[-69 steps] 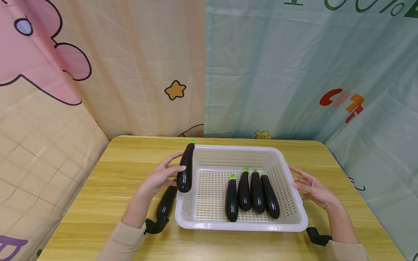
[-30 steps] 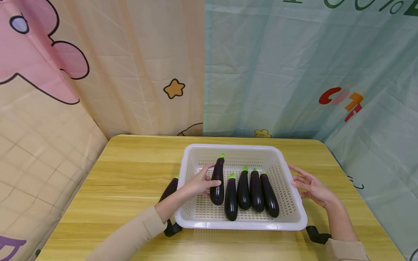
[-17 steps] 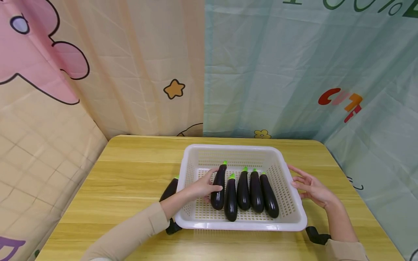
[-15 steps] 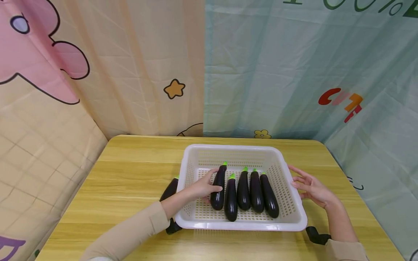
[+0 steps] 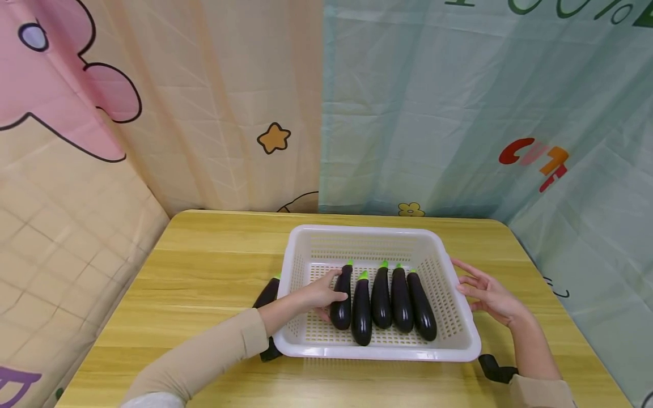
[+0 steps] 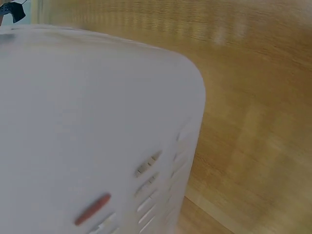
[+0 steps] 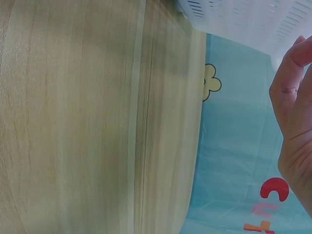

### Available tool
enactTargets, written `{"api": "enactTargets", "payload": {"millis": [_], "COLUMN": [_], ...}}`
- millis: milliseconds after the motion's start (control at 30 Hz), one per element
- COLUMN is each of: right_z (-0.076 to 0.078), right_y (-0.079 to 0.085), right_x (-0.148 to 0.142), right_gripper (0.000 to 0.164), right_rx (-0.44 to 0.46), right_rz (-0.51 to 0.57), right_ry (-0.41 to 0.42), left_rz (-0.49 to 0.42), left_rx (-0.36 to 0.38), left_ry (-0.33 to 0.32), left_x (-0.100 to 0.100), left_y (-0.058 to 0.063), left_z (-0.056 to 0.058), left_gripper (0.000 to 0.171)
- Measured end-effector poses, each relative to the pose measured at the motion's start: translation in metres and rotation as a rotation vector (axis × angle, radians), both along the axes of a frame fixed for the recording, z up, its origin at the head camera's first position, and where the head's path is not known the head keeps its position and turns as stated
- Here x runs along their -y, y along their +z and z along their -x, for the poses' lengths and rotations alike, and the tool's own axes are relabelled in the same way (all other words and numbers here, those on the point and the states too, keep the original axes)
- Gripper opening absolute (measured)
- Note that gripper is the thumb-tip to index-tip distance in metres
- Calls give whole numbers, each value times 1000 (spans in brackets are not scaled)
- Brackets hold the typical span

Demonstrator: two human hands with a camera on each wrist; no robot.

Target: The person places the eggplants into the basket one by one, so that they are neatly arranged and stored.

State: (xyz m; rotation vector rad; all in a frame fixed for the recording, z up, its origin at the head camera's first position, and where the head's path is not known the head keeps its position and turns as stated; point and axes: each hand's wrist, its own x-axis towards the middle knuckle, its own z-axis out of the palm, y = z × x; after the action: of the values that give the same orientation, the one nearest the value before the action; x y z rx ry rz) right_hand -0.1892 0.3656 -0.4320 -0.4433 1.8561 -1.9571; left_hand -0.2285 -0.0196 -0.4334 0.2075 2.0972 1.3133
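Observation:
In the head view a white perforated plastic basket (image 5: 377, 355) stands on the table. Inside it my left hand (image 5: 320, 293) holds a dark purple eggplant (image 5: 342, 310) with a green stem, thumb on top and the other fingers mostly hidden behind it. Several more eggplants (image 5: 361, 317) lie side by side to its right, stems away from me. My right hand (image 5: 492, 296) touches the basket's right outer wall with extended, slightly bent fingers. The right wrist view shows that hand (image 7: 297, 112) beside the basket (image 7: 243, 24). Only the basket's outer wall (image 6: 97, 107) fills the left wrist view.
Another eggplant (image 5: 267, 293) lies on the wooden table (image 5: 214, 255) left of the basket, partly covered by my left forearm. Black wrist-camera mounts (image 5: 496, 371) sit by the wrists. Printed curtains (image 5: 408, 113) hang behind the table.
My left hand has carried the eggplant from beyond the basket's left rim into the basket and lowered it beside the row. My right hand has stayed at the right wall.

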Motion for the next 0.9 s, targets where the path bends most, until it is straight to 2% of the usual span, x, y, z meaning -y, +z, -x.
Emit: {"api": "enactTargets", "payload": {"millis": [200, 467, 900], "right_z": [0, 0, -1], "right_y": [1, 1, 3], "right_x": [0, 0, 2], "right_gripper": [57, 58, 57], "right_rx": [-2, -7, -3], "right_rz": [-6, -9, -7], "right_ry": [-1, 5, 2], "left_rz": [31, 72, 89], "left_rx": [-7, -19, -51], "left_ry": [-25, -10, -35], "left_x": [-1, -4, -3], "left_y": [1, 1, 2], "left_z": [-1, -2, -4], "left_gripper": [60, 61, 64]}}
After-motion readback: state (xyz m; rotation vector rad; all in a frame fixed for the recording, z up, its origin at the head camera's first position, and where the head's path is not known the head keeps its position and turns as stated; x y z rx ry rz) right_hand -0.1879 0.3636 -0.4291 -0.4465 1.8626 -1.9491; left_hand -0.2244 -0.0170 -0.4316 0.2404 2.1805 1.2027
